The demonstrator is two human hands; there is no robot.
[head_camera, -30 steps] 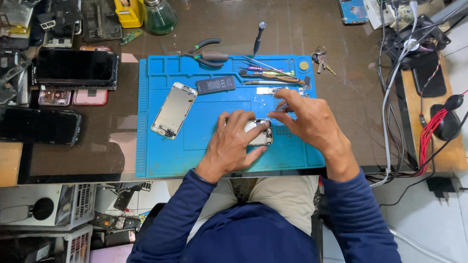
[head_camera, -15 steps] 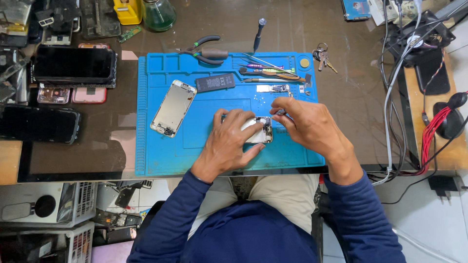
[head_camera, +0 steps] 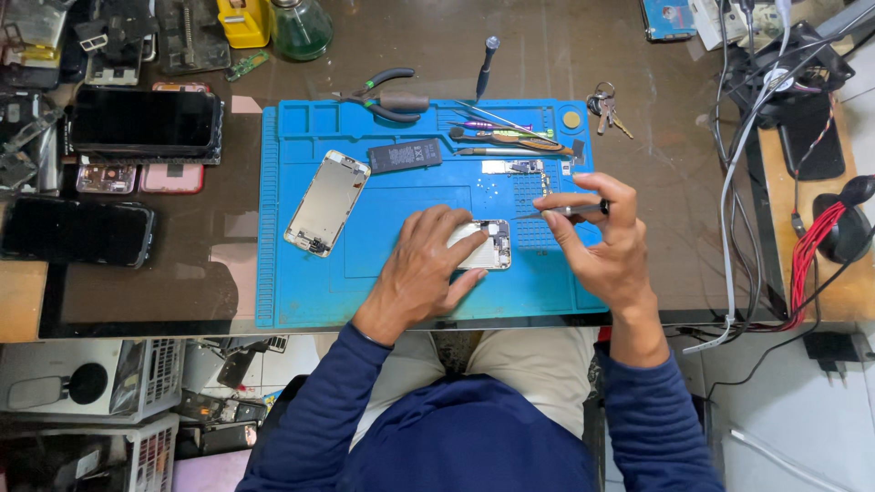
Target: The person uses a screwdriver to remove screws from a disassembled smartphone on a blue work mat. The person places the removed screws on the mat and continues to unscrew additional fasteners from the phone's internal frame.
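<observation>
A: What is the left hand (head_camera: pixel 428 269) doing?

B: It is lying flat on the opened phone body (head_camera: pixel 483 246), pressing it down near the middle of the blue work mat (head_camera: pixel 301 292), fingers spread over its left part.

A: And the right hand (head_camera: pixel 602 246)?

B: It is pinching a slim screwdriver (head_camera: pixel 570 210) between thumb and fingertips, just right of the phone body, its tip pointing toward it.

A: Anything beside them?

B: A detached screen panel (head_camera: pixel 326 202) and a black battery (head_camera: pixel 405 156) are lying on the mat, well left.
</observation>
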